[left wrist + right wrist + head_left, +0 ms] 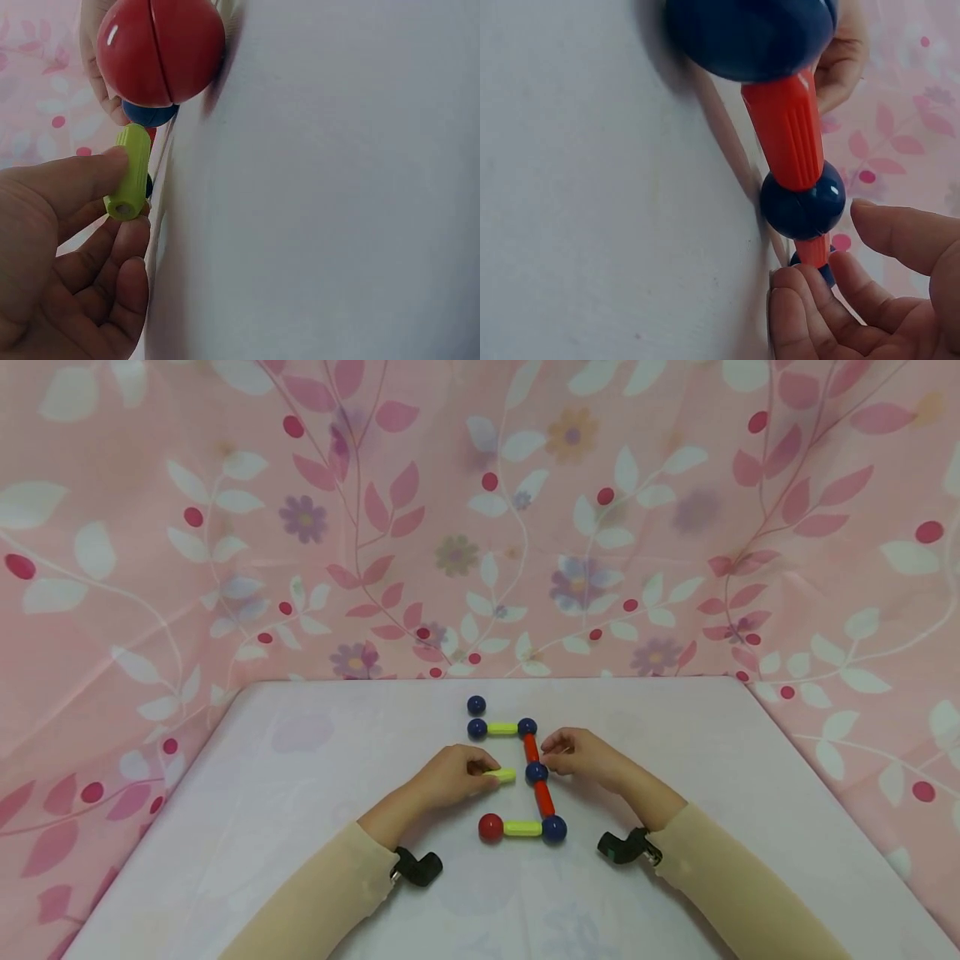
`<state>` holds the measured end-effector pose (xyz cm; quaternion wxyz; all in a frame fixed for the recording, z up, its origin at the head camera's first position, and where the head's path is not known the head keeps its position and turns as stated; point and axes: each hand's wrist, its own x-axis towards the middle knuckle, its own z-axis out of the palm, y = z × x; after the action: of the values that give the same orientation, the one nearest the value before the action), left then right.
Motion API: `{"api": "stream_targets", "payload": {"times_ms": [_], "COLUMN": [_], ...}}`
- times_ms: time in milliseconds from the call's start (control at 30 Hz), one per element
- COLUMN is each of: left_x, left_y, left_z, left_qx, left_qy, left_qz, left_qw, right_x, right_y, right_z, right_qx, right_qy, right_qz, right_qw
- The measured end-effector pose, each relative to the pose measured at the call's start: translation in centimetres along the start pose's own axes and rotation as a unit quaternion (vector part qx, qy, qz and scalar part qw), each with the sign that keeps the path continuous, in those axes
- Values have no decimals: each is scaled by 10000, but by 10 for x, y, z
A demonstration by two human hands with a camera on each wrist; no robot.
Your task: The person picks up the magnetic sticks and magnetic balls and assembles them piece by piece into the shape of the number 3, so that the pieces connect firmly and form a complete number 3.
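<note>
My left hand [461, 772] pinches a lime-green ribbed rod [131, 176] between thumb and fingers, its free end pointing at the middle blue ball [536, 772]. Beside that ball, on the other side, is my right hand [585, 760], thumb and fingers spread apart with the fingertips close to the far red rod [814, 251]. The ball joins this rod to a nearer red rod [786, 131]. At the near end a blue ball [554, 829] connects through a lime-green rod [522, 829] to a larger red ball [491, 827]. The far corner ball [527, 727] carries another lime-green rod [502, 728].
That far rod ends in a blue ball [477, 729], with a loose blue ball [476, 705] just behind it. Everything lies on a white-covered table [300, 818]. A pink floral curtain [450, 510] hangs behind. Small black cameras [420, 867] sit at both wrists.
</note>
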<state>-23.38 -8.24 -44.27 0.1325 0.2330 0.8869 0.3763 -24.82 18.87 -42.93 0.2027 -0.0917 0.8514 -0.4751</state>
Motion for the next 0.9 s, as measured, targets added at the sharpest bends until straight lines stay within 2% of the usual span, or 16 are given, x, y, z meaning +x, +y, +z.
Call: {"api": "stream_targets", "payload": {"times_ms": [467,900], "left_x": [6,12], "left_y": [2,5], "left_z": [4,8], "left_qx": [-100,15], "left_qy": [-28,-12], "left_qz": [12,65], "left_qw": [9999,10000], "right_x": [-8,-8], "right_y": [-1,-1], "right_z": [8,9], "right_qx": [-137,-99], "right_qy": [6,43], "right_qz": [-67,-71], "right_qw": [9999,9999]}}
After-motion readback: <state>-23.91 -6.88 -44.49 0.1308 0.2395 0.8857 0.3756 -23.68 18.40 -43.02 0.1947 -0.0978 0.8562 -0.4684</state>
